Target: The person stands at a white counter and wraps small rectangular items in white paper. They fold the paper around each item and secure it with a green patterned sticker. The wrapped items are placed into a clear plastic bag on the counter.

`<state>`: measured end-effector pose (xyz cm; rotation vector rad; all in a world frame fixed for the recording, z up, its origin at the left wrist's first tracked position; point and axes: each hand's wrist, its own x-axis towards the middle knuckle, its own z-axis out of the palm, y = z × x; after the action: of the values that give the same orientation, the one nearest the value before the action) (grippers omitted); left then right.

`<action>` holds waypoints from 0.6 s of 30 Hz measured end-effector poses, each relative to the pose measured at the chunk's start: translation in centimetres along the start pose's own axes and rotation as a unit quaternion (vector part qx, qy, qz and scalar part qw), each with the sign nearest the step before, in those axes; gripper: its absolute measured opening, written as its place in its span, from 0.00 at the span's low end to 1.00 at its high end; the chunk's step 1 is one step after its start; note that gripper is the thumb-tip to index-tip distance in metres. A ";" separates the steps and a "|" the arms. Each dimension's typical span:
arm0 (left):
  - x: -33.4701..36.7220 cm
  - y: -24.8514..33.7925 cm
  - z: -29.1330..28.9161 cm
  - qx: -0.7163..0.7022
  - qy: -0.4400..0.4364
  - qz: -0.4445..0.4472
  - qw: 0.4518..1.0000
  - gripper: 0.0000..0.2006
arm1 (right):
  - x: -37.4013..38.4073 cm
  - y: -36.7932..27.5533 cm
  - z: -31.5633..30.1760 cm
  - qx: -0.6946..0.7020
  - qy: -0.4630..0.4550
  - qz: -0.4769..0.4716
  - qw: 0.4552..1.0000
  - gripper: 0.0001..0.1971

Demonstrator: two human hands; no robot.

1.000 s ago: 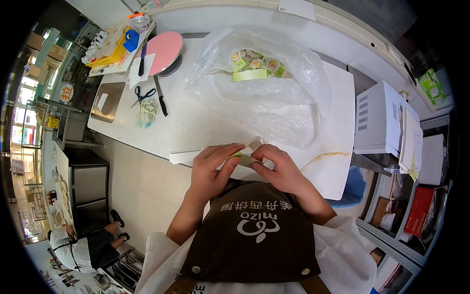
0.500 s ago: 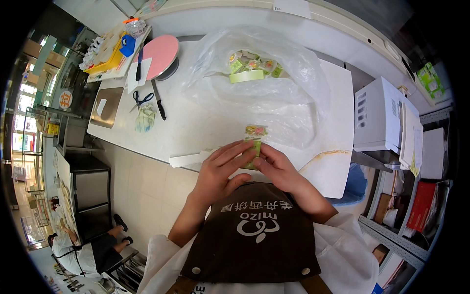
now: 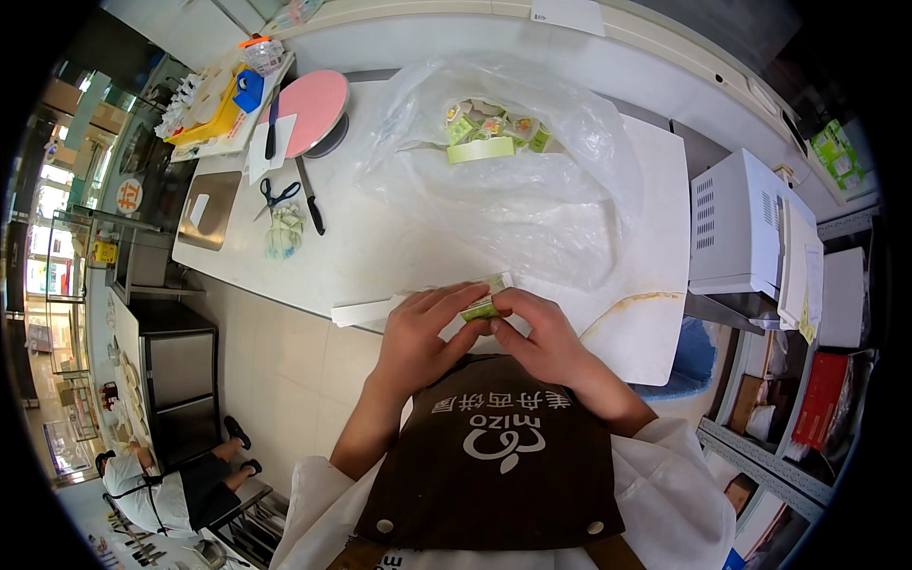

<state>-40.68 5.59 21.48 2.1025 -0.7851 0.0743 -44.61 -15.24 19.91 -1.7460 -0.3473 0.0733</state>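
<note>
Near the table's front edge, my left hand and my right hand meet over a small green printed paper piece. The fingertips of both hands pinch it from its two sides, and it looks bent or folded between them. Its far face is partly hidden by my fingers. Under and beside my left hand lie pale paper strips, one end sticking out past the fingers. Beyond my hands lies a clear plastic bag, holding several green printed paper pieces and a pale green band.
To the left are scissors, a black-handled knife, a crumpled clear wrapper, a pink turntable and a metal plate. A white appliance stands right. Another person is at lower left.
The green paper piece, flat with its colourful flowered end pointing away, is now drawn in and bent between my fingertips. My fingers have curled, and the flowered end no longer shows.
</note>
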 end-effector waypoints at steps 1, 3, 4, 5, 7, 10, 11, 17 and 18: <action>-0.1 0.0 0.1 0.004 0.005 -0.002 1.000 0.20 | 0.0 0.0 0.1 0.006 0.009 0.013 1.000 0.10; -0.2 -0.1 0.2 0.013 0.014 -0.006 1.000 0.17 | -0.1 -0.1 0.3 0.019 0.026 0.039 0.999 0.09; -0.2 -0.1 0.2 0.014 0.017 -0.009 1.000 0.15 | -0.1 -0.1 0.3 0.017 0.028 0.042 0.999 0.09; -0.2 -0.1 0.3 0.015 0.020 -0.012 1.000 0.14 | -0.1 -0.1 0.4 0.014 0.030 0.045 0.998 0.09; -0.3 -0.2 0.4 0.015 0.027 -0.018 0.999 0.12 | -0.1 0.1 0.5 0.018 0.032 0.051 0.998 0.09; -0.5 -0.4 0.5 0.016 0.045 -0.025 0.999 0.11 | 0.0 0.3 0.6 0.036 0.025 0.065 0.997 0.10; -0.5 -0.4 0.5 0.016 0.054 -0.028 0.998 0.10 | 0.1 0.4 0.5 0.041 0.018 0.074 0.996 0.11; 0.1 -0.4 0.0 0.038 0.024 0.029 0.999 0.14 | -0.5 1.3 0.6 0.120 0.001 0.117 0.986 0.15; 0.2 -0.3 -0.1 0.041 0.003 0.043 0.998 0.15 | -0.5 1.4 0.7 0.159 0.015 0.131 0.978 0.16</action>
<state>-40.34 5.63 21.40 2.1439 -0.8823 0.1606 -45.01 -14.97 18.29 -1.4631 -0.0752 0.2772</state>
